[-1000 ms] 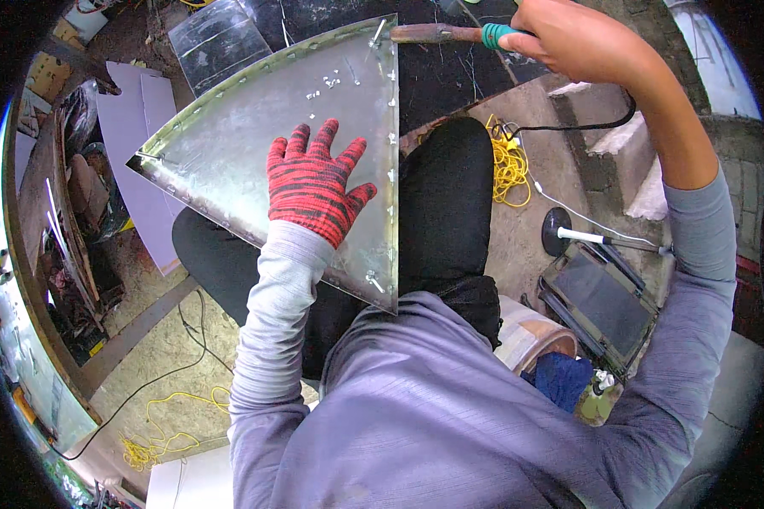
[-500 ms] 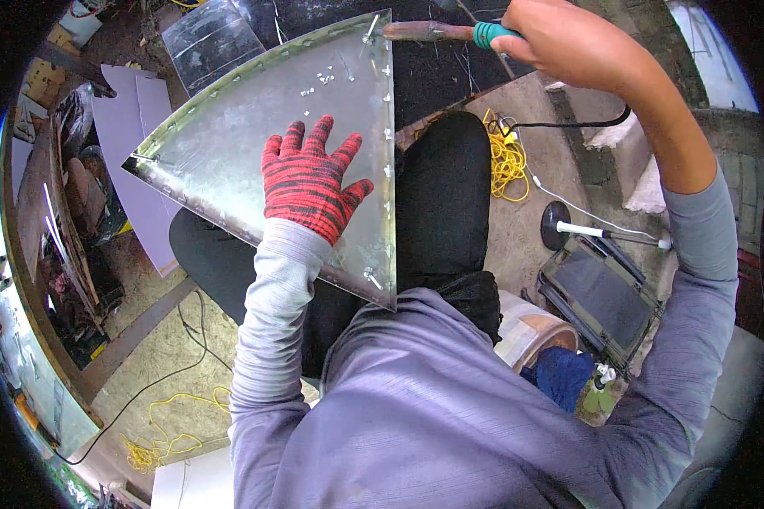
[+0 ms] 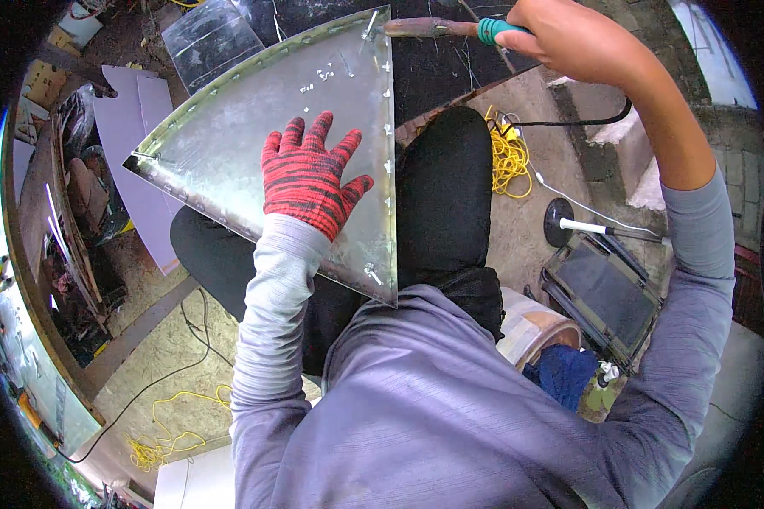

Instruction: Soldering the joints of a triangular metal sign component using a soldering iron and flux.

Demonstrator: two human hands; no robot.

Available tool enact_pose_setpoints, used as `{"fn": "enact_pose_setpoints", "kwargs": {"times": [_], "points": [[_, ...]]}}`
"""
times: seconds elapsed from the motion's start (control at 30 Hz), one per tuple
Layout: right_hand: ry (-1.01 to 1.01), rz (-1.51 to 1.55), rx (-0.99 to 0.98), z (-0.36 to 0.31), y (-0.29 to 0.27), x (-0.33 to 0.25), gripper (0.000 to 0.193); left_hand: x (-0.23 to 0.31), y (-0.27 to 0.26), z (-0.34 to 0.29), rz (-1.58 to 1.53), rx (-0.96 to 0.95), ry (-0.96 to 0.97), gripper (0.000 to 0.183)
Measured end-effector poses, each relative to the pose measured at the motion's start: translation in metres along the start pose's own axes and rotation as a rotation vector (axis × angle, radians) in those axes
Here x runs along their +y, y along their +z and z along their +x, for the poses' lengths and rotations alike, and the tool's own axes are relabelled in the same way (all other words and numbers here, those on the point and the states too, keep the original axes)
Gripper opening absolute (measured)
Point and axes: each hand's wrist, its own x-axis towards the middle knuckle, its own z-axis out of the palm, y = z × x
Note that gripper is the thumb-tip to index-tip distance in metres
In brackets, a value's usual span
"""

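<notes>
A wedge-shaped metal tray (image 3: 216, 157) with a curved far side and low rims lies across my thighs. Silvery blobs dot its edges, and short pale pieces (image 3: 306, 87) lie loose on it. My left hand (image 3: 312, 182), in a red and black striped glove, rests on the tray with its fingers spread. Bare and closed, my right hand (image 3: 564, 41) grips the teal-wrapped handle of a tool with a worn brown shaft (image 3: 433, 29). The tool's end is at the tray's far right corner, by a small white stick (image 3: 371, 24); whether it touches the rim I cannot tell.
Yellow cord (image 3: 508, 161) lies coiled right of my knee, with a black cable (image 3: 577, 125) near it. Farther right are a round black base with a white tube (image 3: 560, 224) and a dark framed panel (image 3: 601, 284). A bucket (image 3: 526, 327) holds blue cloth. Lilac sheet (image 3: 136, 153) stands left.
My right hand and the tool have shifted slightly to the right. The left hand stays on the tray; the view itself has moved a little.
</notes>
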Motion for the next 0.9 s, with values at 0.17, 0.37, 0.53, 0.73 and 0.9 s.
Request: {"fn": "enact_pose_setpoints", "kwargs": {"times": [0.17,0.37,0.53,0.73,0.9], "points": [[-0.051,0.042,0.031,-0.002,0.002,0.006,0.044,0.001,0.000,0.002,0.010,-0.050,-0.029,0.067],[-0.039,0.000,0.019,0.004,0.007,0.012,0.045,0.000,0.002,0.002,0.005,-0.036,-0.017,0.067],[-0.041,0.019,0.042,0.000,0.006,0.006,0.046,0.000,0.003,0.001,-0.008,-0.028,-0.022,0.067],[0.002,-0.014,-0.004,0.001,0.005,0.002,0.047,0.001,0.001,0.002,-0.002,-0.037,-0.025,0.067],[-0.021,0.023,0.024,-0.002,0.009,0.001,0.046,-0.001,0.002,0.003,0.002,-0.032,-0.007,0.068]]}}
